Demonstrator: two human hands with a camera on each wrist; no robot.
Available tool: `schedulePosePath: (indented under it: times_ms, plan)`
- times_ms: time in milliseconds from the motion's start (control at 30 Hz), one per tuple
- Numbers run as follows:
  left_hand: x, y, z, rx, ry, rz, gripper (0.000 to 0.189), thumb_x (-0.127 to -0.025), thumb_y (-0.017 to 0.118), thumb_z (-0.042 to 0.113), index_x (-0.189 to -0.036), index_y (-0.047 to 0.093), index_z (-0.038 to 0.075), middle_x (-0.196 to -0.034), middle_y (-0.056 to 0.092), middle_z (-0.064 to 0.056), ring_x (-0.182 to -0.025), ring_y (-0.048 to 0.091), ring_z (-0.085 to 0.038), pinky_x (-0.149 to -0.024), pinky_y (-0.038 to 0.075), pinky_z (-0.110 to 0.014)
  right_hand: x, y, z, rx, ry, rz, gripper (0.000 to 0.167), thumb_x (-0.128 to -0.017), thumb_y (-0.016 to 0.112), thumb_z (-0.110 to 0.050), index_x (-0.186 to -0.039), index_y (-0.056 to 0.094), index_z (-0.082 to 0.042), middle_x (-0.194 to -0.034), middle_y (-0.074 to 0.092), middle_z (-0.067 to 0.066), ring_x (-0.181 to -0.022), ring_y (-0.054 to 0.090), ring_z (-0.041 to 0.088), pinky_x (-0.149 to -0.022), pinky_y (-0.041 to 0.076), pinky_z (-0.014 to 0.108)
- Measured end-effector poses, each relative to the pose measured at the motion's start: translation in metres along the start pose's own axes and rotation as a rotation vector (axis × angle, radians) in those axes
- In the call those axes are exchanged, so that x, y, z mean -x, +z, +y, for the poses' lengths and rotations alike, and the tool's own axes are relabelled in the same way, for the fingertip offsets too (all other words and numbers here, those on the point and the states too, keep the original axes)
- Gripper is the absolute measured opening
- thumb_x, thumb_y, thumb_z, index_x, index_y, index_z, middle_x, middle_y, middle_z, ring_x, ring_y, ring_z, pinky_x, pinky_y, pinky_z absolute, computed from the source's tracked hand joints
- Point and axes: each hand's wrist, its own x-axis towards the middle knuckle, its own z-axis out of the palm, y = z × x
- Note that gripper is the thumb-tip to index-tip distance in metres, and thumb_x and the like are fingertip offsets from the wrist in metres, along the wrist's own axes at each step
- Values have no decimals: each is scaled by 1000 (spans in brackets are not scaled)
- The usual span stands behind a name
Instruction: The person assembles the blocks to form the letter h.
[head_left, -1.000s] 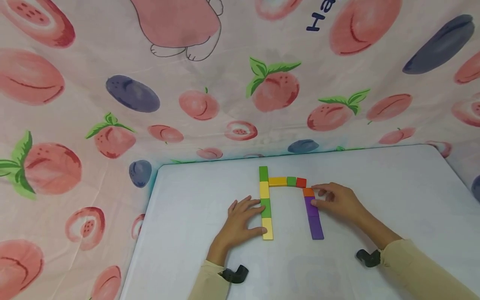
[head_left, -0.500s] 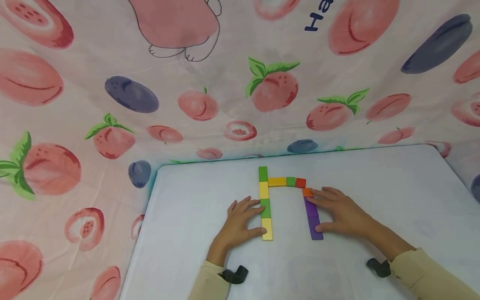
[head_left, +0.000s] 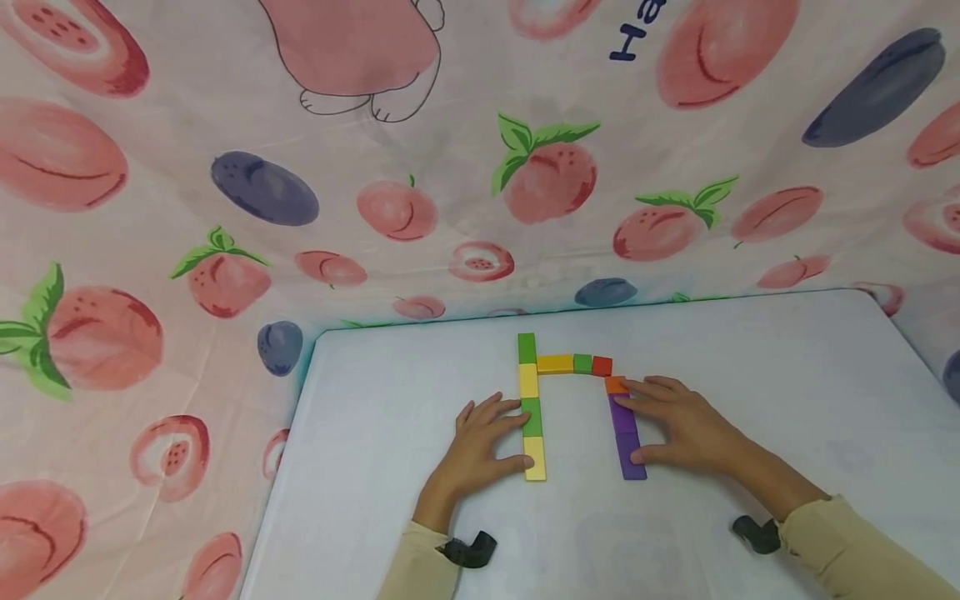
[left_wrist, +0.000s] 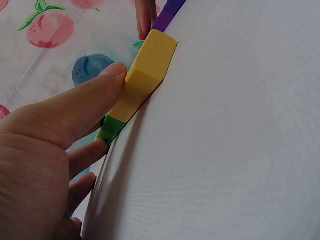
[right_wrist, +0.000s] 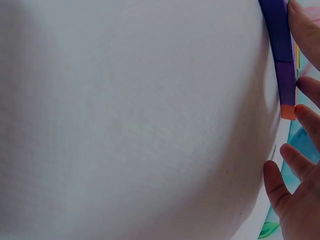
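My left hand rests against a column of blocks, thumb on the pale yellow block and fingertips at the green block. Farther up that column lie a yellow block and a green block. From its upper part a row runs right: a yellow block, a small green block and a red block. Spread along the right column, my right hand touches the orange block and two purple blocks. In the right wrist view its fingers look extended beside the orange block.
The blocks lie flat on a white table. Behind the far edge hangs a fruit-printed cloth. A black wrist device sits at the left cuff, and another black device at the right cuff.
The right hand has shifted toward me and right, from fingertips around the orange block to fingers and thumb spread along the purple blocks. The left hand and the blocks look unmoved.
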Motion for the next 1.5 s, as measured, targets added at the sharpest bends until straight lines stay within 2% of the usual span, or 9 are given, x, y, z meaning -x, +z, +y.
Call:
schedulePosePath:
  times_ms: [1500]
  plan:
    - [-1,-1,2,13,-17,-9,66,-87,75,52,-146,57,29,-156,47,6,-156,26,-21,-124,13,-60,-1,-2,-1,-19,8,4,87,-74,81,-64,-149,55,-29,-162,42,2,-144,36,40,-110,40,68]
